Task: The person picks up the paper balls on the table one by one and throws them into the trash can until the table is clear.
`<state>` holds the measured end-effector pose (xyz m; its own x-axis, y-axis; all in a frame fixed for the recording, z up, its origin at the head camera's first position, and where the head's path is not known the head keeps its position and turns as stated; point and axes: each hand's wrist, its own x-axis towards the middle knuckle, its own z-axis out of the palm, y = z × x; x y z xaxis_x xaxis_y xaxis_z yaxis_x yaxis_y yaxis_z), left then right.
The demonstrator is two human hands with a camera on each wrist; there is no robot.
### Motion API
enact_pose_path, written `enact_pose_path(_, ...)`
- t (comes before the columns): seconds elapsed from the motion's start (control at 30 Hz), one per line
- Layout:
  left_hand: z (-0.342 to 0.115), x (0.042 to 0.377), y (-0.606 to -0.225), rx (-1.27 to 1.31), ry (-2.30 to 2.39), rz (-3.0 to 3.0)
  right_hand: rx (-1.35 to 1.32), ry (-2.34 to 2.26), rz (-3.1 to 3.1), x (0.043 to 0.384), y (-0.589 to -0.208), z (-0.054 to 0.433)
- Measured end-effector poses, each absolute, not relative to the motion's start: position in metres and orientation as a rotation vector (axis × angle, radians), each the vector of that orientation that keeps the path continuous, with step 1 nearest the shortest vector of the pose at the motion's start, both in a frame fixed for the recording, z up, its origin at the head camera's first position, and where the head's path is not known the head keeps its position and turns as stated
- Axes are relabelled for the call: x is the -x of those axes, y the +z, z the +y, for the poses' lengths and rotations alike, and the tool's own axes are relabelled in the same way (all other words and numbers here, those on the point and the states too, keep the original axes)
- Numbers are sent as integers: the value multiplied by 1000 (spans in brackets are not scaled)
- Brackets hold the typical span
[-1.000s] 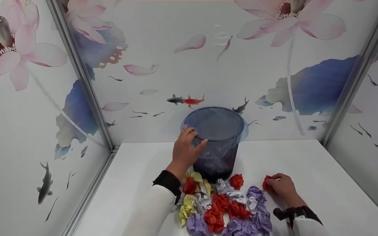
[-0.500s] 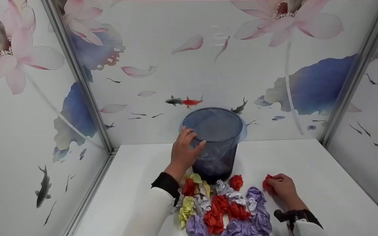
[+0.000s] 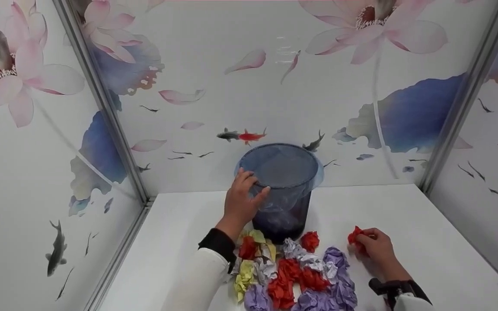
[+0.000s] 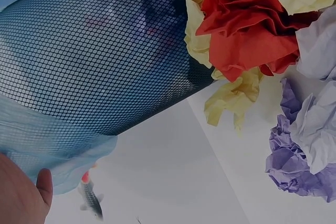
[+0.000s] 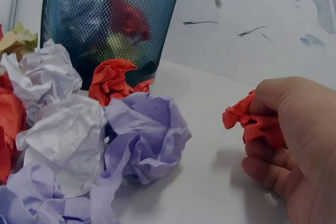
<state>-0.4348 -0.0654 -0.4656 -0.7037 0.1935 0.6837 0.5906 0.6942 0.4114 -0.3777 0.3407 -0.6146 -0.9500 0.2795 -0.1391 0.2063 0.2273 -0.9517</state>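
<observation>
My left hand (image 3: pixel 242 198) holds the near left rim of a dark mesh wastebasket (image 3: pixel 281 220), fingers bent at the edge and thumb spread on the outside. A translucent blue bin liner (image 4: pixel 79 156) folds over that rim. In the left wrist view only the thumb side of the left hand (image 4: pixel 21 198) shows. Off to the right, my right hand (image 3: pixel 378 248) pinches a crumpled red paper ball (image 5: pixel 257 121) between thumb and fingers, slightly above the white table (image 3: pixel 422 224). Through the mesh, red, yellow and pale paper balls show inside the basket (image 5: pixel 100 3).
A heap of crumpled paper lies before the basket: purple balls (image 3: pixel 339 276), white balls (image 5: pixel 63 140), yellow balls (image 3: pixel 244 276) and red balls (image 3: pixel 281 289). One red ball (image 3: pixel 310 241) sits by the basket's base. Printed panels (image 3: pixel 214 164) wall the table at back and sides.
My right hand has lifted and turned slightly, raising the red paper ball a little. The left hand stays at the basket's rim. The head view has shifted slightly.
</observation>
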Motion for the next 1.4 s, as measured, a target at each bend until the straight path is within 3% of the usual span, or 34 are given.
enact_pose_path(0.2, -65, 433, -465, 588, -839, -2286, 435, 1917, -2261, 383, -582, 351)
enact_pose_path(0.43, -64, 434, -465, 591, -841, -2291, 289, 1849, -2239, 396, -510, 352)
enact_pose_path(0.93, -65, 435, -465, 592, -853, -2304, -127, 1430, -2406, 422, -369, 291)
enact_pose_path(1.13, -66, 435, -464, 592, -835, -2287, -294, 1187, -2459, 428, -342, 255)
enact_pose_path(1.4, -65, 434, -466, 599, -850, -2303, -458, 1081, -2486, 436, -336, 215)
